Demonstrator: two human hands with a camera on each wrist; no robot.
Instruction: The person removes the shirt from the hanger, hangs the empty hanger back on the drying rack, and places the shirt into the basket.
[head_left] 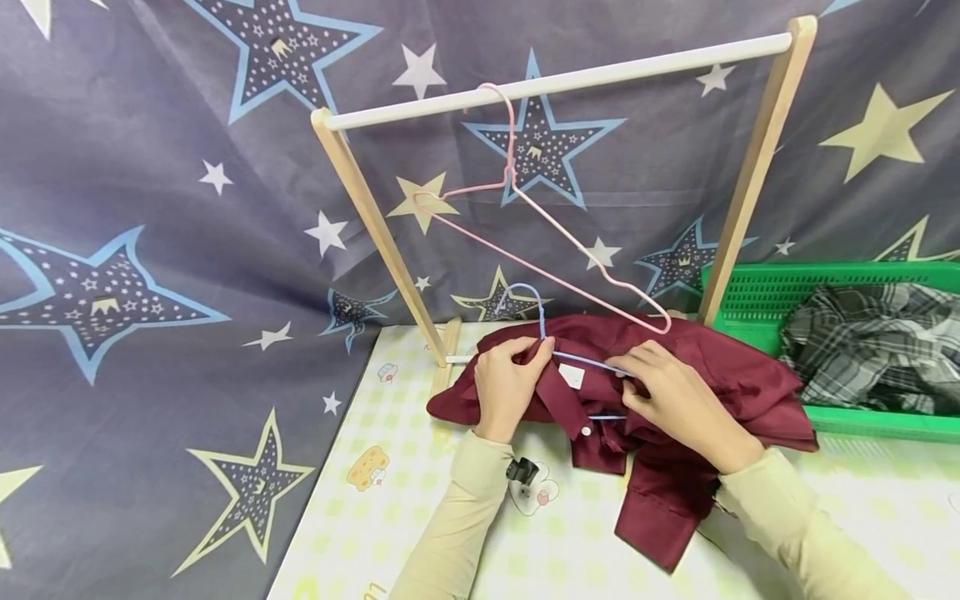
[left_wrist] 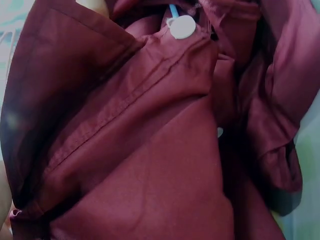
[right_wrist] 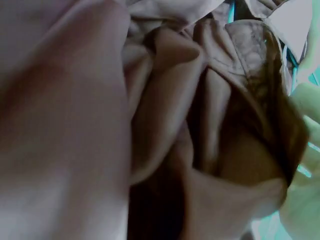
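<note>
A maroon button-up shirt [head_left: 750, 375] lies bunched on the table, with a blue clothes hanger [head_left: 588, 360] partly inside its neck opening. The hanger's hook stands up above the collar. My left hand [head_left: 506, 385] pinches the collar beside the base of the hook. With curled fingers, my right hand [head_left: 678, 400] holds the sloping arm of the hanger near the other side of the neck. A white label shows between the hands. In the left wrist view a white button [left_wrist: 182, 27] sits on the front edge of the shirt, and folds of maroon cloth fill the rest.
Behind the shirt stands a wooden rack with a white rail [head_left: 570, 82]. An unfilled pink hanger [head_left: 555, 218] hangs from it, its lower corner just above the shirt. At right, a green basket [head_left: 765, 312] holds a grey plaid garment [head_left: 877, 346]. A star-patterned curtain hangs behind.
</note>
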